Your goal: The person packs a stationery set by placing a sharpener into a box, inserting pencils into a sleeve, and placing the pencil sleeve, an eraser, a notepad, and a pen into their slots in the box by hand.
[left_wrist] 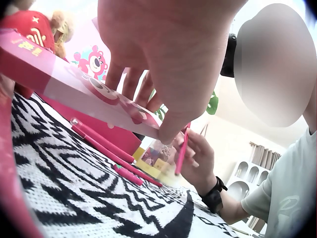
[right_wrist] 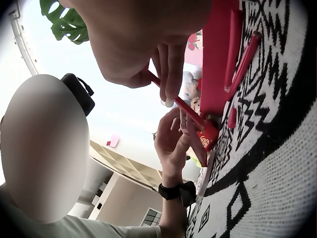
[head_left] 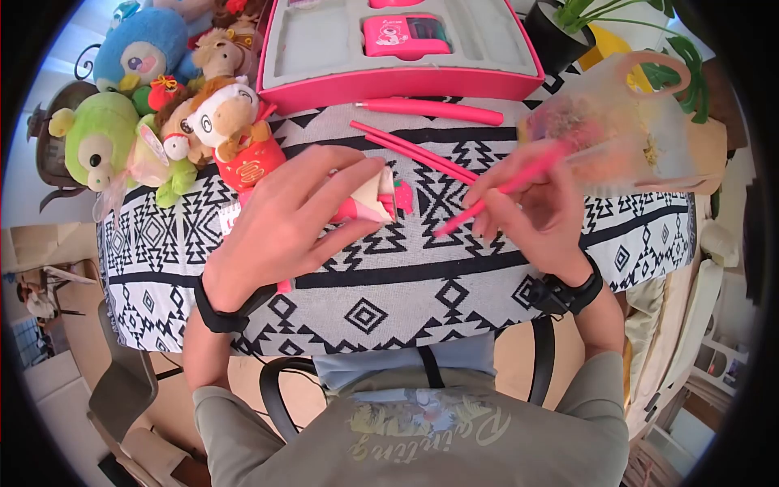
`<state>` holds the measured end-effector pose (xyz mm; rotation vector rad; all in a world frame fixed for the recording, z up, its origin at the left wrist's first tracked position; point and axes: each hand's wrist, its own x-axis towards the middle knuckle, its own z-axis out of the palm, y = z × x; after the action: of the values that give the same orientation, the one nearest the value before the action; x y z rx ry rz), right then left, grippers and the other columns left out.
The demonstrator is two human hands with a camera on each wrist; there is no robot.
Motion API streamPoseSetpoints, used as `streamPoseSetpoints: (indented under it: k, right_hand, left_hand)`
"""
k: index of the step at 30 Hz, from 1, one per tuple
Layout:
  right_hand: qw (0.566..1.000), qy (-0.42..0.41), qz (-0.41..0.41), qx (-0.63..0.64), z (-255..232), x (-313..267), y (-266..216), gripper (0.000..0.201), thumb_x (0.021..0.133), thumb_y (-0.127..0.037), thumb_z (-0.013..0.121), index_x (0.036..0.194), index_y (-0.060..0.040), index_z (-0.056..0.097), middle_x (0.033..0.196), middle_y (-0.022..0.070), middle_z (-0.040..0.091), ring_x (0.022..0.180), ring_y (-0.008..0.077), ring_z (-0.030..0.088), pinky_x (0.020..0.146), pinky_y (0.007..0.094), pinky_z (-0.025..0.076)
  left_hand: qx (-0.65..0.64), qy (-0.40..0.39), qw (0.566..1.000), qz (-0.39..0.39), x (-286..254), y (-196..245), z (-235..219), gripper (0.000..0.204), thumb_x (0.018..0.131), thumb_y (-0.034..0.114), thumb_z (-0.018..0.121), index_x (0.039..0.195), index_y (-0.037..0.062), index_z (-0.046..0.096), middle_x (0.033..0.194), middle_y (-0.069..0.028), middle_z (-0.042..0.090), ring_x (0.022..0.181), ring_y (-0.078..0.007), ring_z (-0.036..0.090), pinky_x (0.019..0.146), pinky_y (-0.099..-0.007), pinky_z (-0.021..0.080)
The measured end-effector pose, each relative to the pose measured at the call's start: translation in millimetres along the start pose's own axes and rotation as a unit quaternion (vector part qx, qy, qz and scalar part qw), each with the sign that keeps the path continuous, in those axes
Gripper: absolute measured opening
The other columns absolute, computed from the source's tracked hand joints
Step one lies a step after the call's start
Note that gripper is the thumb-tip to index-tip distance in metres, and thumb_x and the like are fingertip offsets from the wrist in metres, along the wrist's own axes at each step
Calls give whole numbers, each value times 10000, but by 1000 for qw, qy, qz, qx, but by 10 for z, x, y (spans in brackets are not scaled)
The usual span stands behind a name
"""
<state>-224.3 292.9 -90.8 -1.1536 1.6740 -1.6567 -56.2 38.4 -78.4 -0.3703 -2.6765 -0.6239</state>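
Observation:
My left hand (head_left: 288, 215) grips a slim pink cardboard box (left_wrist: 74, 87) printed with a bear. The box's open end, with a pale flap (head_left: 375, 199), faces right, and pink sticks show inside. In my right hand (head_left: 540, 211) a thin pink pencil (head_left: 507, 188) is pinched between thumb and fingers, slanting down toward the left. Its lower end is a short way right of the box's opening in the head view. Near that opening lies a small strawberry-shaped piece (head_left: 403, 196). Behind it, two pink pencils (head_left: 418, 154) and a thicker pink pen (head_left: 446, 110) rest on the patterned cloth.
A large pink gift box (head_left: 284, 96) with a pale tray holds a pink sharpener (head_left: 406, 35) at the back. Plush toys (head_left: 142, 53) crowd the back left. On the right stand a translucent bag (head_left: 625, 122) and a potted plant (head_left: 560, 32).

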Motion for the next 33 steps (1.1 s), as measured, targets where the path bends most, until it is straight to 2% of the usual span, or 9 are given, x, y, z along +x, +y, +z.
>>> streamPoseSetpoints:
  k: [2,5,15,17,20,23,24,28,33]
  right_hand:
    - [988,26,-74,135,8,20,11,232,996,87,621,1152,11,467,1036,223,738,829,198,772,695,275,628]
    - [981,29,-121,147,14,27,33,182,1006,97,598,1123,39,472,1102,298,712,838,245,778,710,304,649]
    - [996,-13,-87,19,-64,-8,68,259,946,64,734,1153,24,583,1070,186,737,790,172,763,623,237,581]
    - [991,-100,61,60,-5,28,-142,289,943,35,748,1181,17,586,1007,112,706,717,126,716,592,225,543]
    - [984,-35,-33,170,0,-11,-32,348,941,3,757,1244,11,587,960,67,669,686,95,670,579,224,528]
    - [983,11,-70,171,-151,-54,139,448,945,-25,762,1343,21,562,956,63,662,700,91,658,574,213,513]
    - [981,-72,-68,166,-291,-36,188,454,942,-12,756,1356,44,577,943,67,665,726,101,666,571,217,518]
    - [983,-117,-72,124,-85,24,82,357,975,-3,708,1317,61,627,975,100,700,725,106,679,566,223,528]
    - [988,-70,50,126,-23,-32,32,390,1066,-124,584,1410,60,600,1093,235,757,681,157,723,499,251,518]
  left_hand:
    - [3,-5,1000,3,-12,18,20,640,795,212,892,1356,25,646,1227,-158,674,1046,-336,690,864,-413,574]
    - [-1,-12,1000,2,-1,89,30,645,786,215,899,1345,17,647,1222,-159,683,1032,-338,701,855,-414,578]
    - [21,-2,1000,11,17,172,35,682,763,242,915,1344,3,651,1224,-158,690,1008,-327,705,808,-391,572]
    - [16,2,1000,8,17,174,47,685,763,244,917,1348,6,650,1225,-156,690,1004,-324,707,809,-388,571]
    - [-2,7,1000,-18,17,155,19,687,765,243,917,1354,11,650,1227,-154,691,997,-322,710,807,-385,571]
    - [-15,14,999,-31,5,119,29,680,769,241,916,1354,16,652,1225,-151,693,989,-318,713,801,-383,572]
    - [-17,18,999,-21,2,113,39,676,771,241,915,1353,17,655,1223,-150,694,985,-314,715,797,-381,572]
    - [8,22,1000,19,11,171,60,671,764,244,916,1343,17,662,1217,-150,699,983,-309,718,791,-381,573]
    - [15,12,1000,15,9,196,56,665,751,233,917,1329,14,670,1216,-155,704,992,-313,723,800,-385,575]
